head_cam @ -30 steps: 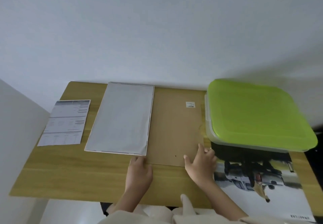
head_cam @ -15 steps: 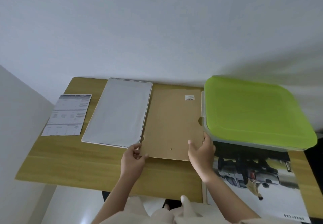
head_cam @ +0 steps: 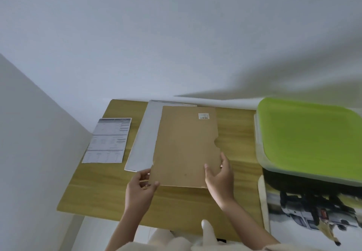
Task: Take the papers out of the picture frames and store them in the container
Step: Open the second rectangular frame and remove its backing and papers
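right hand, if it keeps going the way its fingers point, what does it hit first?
Right hand grips the brown backing board, fingers pointing away and slightly left. Straight on lies only the board, then probably the wall; depth unclear.

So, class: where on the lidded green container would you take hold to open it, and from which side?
Probably the lid's near-left corner, approached from the person's side. The green lid overhangs the clear container there, and the table beside it is bare. The left hand and right hand both hold the brown backing board.
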A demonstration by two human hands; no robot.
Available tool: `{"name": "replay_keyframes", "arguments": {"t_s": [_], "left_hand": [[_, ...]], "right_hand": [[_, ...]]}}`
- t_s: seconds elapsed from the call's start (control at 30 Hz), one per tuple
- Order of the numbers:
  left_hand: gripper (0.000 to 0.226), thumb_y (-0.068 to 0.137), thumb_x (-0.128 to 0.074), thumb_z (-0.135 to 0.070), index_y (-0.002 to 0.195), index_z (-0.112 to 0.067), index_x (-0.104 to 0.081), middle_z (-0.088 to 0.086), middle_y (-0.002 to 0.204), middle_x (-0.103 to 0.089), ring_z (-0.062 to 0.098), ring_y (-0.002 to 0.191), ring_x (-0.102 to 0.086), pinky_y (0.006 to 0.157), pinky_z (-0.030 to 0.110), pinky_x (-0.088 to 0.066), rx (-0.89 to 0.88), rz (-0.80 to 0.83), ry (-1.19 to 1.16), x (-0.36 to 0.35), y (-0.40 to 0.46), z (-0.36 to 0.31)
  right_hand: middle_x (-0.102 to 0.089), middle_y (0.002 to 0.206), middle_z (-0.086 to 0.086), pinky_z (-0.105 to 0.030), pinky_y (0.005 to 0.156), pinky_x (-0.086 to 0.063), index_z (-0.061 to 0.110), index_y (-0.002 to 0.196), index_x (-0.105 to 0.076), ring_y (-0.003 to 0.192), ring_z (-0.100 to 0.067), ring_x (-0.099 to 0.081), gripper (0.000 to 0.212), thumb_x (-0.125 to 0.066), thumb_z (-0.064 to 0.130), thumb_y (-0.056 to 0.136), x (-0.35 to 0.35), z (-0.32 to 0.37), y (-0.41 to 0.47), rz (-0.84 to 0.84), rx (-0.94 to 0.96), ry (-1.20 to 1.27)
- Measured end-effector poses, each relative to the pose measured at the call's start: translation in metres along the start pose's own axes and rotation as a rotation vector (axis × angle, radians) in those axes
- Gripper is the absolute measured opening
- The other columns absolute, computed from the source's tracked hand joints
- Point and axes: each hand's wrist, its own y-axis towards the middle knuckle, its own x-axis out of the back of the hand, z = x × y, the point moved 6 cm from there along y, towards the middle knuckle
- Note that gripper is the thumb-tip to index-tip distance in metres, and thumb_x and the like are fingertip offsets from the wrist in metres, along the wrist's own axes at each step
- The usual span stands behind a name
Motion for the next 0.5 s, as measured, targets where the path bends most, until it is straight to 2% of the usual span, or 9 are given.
{"name": "replay_keyframes", "arguments": {"t_s": [0.1,0.2,0.4,0.5], "left_hand": [[0.035,0.075,-0.073,-0.005,0.102,-0.023,-0.059,0.000,0.093,-0.065,0.014,0.078,-0.060,0.061,0.022,-0.045,0.009,-0.016,0.030,0.033,0.024,0.003],[0.037,0.075,-0.072,-0.004,0.108,-0.016,-0.061,0.002,0.092,-0.064,0.015,0.074,-0.059,0.061,0.023,-0.046,0.012,-0.016,0.058,0.058,0.051,0.003],[0.042,0.073,-0.074,-0.008,0.112,-0.009,-0.060,0.002,0.095,-0.063,0.012,0.077,-0.062,0.065,0.020,-0.046,-0.018,0.091,0.213,0.073,0.098,0.007],[0.039,0.071,-0.075,-0.010,0.108,-0.010,-0.061,0.000,0.096,-0.064,0.009,0.075,-0.062,0.062,0.018,-0.043,-0.034,0.135,0.283,0.074,0.110,0.007]], "right_hand": [[-0.044,0.140,-0.005,-0.034,0.107,-0.035,0.013,0.143,-0.033,0.131,-0.022,-0.038,0.067,-0.066,0.025,0.085,-0.036,0.020,-0.006,0.012,-0.014,-0.012],[-0.042,0.141,-0.007,-0.033,0.108,-0.032,0.011,0.143,-0.033,0.132,-0.023,-0.036,0.067,-0.065,0.023,0.086,-0.065,0.039,-0.007,0.020,-0.012,-0.019],[-0.043,0.138,-0.016,-0.031,0.104,-0.032,0.007,0.142,-0.033,0.129,-0.028,-0.040,0.066,-0.065,0.021,0.085,-0.096,0.050,-0.005,-0.027,-0.073,-0.076],[-0.042,0.135,-0.016,-0.028,0.102,-0.033,0.007,0.141,-0.034,0.126,-0.028,-0.043,0.065,-0.065,0.020,0.086,-0.100,0.049,-0.006,-0.026,-0.078,-0.086]]}}
